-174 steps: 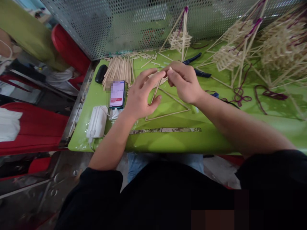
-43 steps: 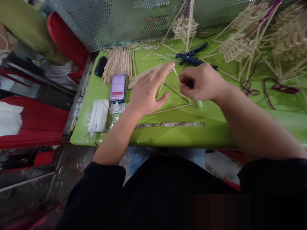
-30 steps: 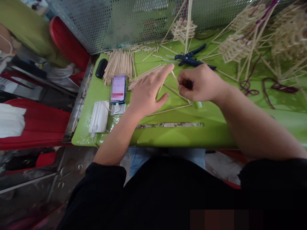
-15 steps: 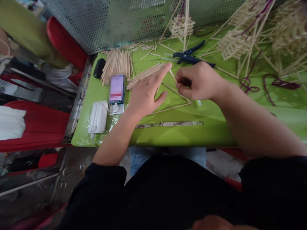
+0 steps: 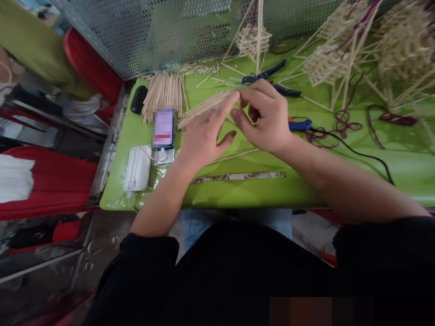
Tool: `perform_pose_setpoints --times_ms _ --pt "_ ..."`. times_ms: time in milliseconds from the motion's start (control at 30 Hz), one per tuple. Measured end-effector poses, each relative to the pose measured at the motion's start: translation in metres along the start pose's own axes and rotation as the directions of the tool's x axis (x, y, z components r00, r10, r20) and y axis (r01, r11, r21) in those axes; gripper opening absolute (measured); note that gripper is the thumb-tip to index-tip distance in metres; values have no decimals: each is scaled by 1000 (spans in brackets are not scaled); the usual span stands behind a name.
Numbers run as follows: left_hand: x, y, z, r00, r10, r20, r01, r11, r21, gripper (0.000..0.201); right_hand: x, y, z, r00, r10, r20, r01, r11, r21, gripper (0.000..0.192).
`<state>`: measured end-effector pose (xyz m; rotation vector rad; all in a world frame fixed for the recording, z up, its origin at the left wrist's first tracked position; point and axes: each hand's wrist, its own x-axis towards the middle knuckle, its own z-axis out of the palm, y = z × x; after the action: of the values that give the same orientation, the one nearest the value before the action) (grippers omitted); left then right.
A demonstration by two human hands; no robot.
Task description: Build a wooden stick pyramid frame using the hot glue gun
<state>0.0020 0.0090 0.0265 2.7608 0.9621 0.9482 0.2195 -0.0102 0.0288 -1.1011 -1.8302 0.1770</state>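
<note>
My left hand (image 5: 203, 136) lies palm down over the green table, fingers stretched out and thumb apart. Its index fingertip meets my right hand's fingers. My right hand (image 5: 265, 115) is curled, thumb and forefinger bent about a short piece of thin wooden stick (image 5: 239, 106); much of that stick is hidden. Beneath the hands, another wooden stick (image 5: 239, 155) lies on the table. A small bundle of wooden sticks (image 5: 204, 107) rests just beyond my left hand. Beside my right wrist is a blue-handled tool (image 5: 301, 125) with a black cord, its front hidden by the hand.
Dark-handled pliers (image 5: 287, 90) lie behind my right hand. Woven stick structures (image 5: 328, 65) with purple cord (image 5: 390, 115) stand at the right. A larger stick pile (image 5: 165, 93), a phone (image 5: 163, 128), a white power bank (image 5: 137, 168) and a black case (image 5: 139, 99) occupy the left.
My right hand has moved left to my left index fingertip, with its thumb and forefinger turned toward it. The blue-handled tool has come into sight. My left hand stays nearly in place.
</note>
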Motion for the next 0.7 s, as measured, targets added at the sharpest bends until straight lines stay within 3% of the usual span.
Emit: perform_pose_setpoints --times_ms 233,700 --pt "-1 0 4 1000 -17 -3 16 999 -38 77 6 0 13 997 35 -69 -27 994 109 47" --pt "6 -2 12 991 48 -123 -52 998 -30 76 7 -2 14 991 61 -122 -53 996 71 45"
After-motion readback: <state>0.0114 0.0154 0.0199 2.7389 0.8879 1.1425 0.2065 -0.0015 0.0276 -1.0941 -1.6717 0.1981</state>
